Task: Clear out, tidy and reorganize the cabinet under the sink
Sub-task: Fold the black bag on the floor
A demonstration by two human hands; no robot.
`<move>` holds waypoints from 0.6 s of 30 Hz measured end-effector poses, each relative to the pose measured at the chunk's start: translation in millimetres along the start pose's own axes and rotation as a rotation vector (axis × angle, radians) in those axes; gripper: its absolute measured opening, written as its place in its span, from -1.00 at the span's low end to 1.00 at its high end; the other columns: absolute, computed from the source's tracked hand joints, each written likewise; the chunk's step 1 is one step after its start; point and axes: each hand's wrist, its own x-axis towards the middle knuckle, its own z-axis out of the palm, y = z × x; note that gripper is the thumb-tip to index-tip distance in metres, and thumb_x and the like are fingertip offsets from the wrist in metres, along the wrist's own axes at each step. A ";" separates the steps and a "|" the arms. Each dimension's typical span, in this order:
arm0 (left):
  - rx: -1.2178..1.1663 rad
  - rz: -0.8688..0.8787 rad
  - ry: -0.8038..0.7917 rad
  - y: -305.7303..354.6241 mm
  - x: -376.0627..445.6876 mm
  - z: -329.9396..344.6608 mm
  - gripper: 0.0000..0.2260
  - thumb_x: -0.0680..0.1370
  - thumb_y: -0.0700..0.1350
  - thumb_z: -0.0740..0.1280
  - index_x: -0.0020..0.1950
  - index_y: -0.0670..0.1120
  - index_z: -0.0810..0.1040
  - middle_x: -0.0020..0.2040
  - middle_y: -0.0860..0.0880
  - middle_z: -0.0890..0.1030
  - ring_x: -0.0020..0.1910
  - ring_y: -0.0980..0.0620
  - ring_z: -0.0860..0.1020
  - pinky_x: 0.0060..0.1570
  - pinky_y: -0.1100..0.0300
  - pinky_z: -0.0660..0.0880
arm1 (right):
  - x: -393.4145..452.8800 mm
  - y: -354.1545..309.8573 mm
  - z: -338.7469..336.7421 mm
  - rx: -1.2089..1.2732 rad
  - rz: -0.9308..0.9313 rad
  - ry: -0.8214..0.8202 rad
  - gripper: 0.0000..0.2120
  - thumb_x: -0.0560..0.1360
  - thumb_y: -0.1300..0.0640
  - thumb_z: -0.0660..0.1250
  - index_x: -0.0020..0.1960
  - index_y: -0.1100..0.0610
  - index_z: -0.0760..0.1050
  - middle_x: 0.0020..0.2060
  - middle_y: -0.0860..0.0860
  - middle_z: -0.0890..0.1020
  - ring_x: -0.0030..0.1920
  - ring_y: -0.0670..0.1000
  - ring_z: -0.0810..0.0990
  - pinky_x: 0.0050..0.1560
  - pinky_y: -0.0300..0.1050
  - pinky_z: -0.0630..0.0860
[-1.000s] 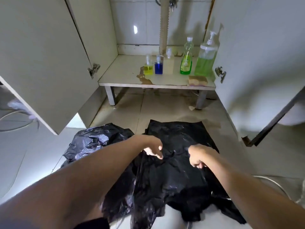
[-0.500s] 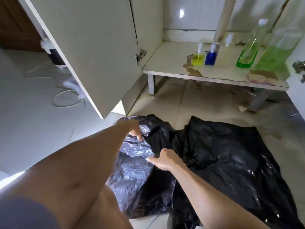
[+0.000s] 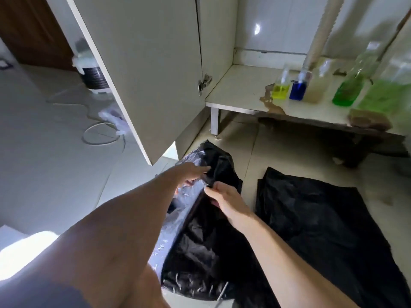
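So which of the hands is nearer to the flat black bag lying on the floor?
Right. The right hand is just beside the flat black bag's near edge; the left hand is farther away, over the crumpled black bag.

Thin crinkled black plastic bag (image 3: 206, 241) is catching glossy highlights, the flat black sheet (image 3: 322, 218) is looking matt, and the wall tiles (image 3: 278, 23) are shining smooth.

Black bags (image 3: 322, 218), yellow bottle (image 3: 281, 91) — blue bottle (image 3: 297, 90), green bottle (image 3: 347, 94)
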 end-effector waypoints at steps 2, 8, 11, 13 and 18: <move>-0.167 0.035 0.126 9.0 -7.5 -13.6 -0.62 0.54 0.16 0.29 -0.25 -0.13 0.41 -0.28 -0.08 0.41 -0.34 0.03 0.37 -0.45 0.20 0.29 | 0.0 -24.2 -14.6 0.234 -0.030 -0.049 -0.70 0.44 0.08 0.38 -0.43 0.01 0.39 -0.35 -0.04 0.44 -0.21 -0.01 0.42 -0.03 -0.08 0.35; -0.490 0.041 -0.036 24.0 -28.1 -30.9 -0.58 0.50 0.28 0.25 -0.07 -0.08 0.58 -0.16 -0.07 0.57 -0.17 -0.06 0.54 -0.19 0.17 0.46 | -18.4 -119.7 -82.7 0.358 -0.243 -0.217 -0.64 0.43 0.10 0.43 0.13 0.16 0.38 0.09 0.18 0.58 0.16 0.16 0.52 0.32 0.15 0.38; -0.736 0.119 -0.162 56.4 -36.7 -24.4 -0.58 0.40 0.28 0.36 -0.14 -0.10 0.55 -0.36 -0.06 0.58 -0.41 0.02 0.48 -0.35 0.19 0.40 | -43.4 -154.9 -112.6 0.143 -0.279 -0.138 -0.63 0.41 0.08 0.43 0.12 0.26 0.47 0.12 0.19 0.60 0.19 0.19 0.53 0.30 0.21 0.38; -0.842 0.181 -0.209 84.3 -46.1 -17.4 -0.66 0.44 0.16 0.39 -0.20 -0.13 0.56 -0.35 -0.06 0.60 -0.42 0.02 0.52 -0.41 0.23 0.45 | -63.6 -169.2 -136.4 -0.053 -0.326 -0.047 -0.84 0.50 0.13 0.32 0.04 0.16 0.57 0.07 0.10 0.66 0.15 0.13 0.58 0.25 0.14 0.47; -0.967 0.406 -0.312 149.6 -73.2 22.7 -0.90 0.49 -0.12 0.39 -0.10 -0.15 0.55 -0.20 -0.10 0.55 -0.23 -0.03 0.51 -0.17 0.13 0.49 | -112.3 -171.0 -190.3 -0.329 -0.319 0.189 -0.89 0.53 0.16 0.31 -0.10 0.05 0.61 -0.20 -0.02 0.68 -0.08 0.03 0.62 -0.05 -0.06 0.50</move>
